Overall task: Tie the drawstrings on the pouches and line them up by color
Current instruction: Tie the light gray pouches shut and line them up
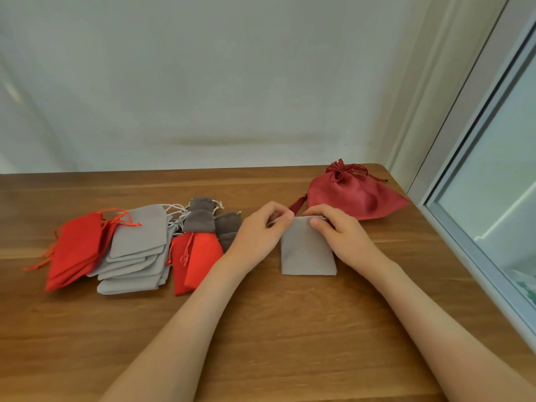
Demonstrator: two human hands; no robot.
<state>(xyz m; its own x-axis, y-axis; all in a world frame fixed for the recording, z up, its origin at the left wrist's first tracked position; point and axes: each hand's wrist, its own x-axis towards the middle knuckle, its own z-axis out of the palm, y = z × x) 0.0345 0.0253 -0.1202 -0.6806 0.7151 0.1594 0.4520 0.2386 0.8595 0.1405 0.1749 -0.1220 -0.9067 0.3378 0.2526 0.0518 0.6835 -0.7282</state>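
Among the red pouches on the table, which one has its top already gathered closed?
The large dark red satin pouch at the far right, its neck cinched. The bright red pouches on the left lie flat.

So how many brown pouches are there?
3 brown pouches: the back pouch, the front pouch overlapping it, and the right pouch beside the left hand. More may be hidden underneath.

Home room, wooden table [290, 329], plain wall [232, 82], window [493, 169]
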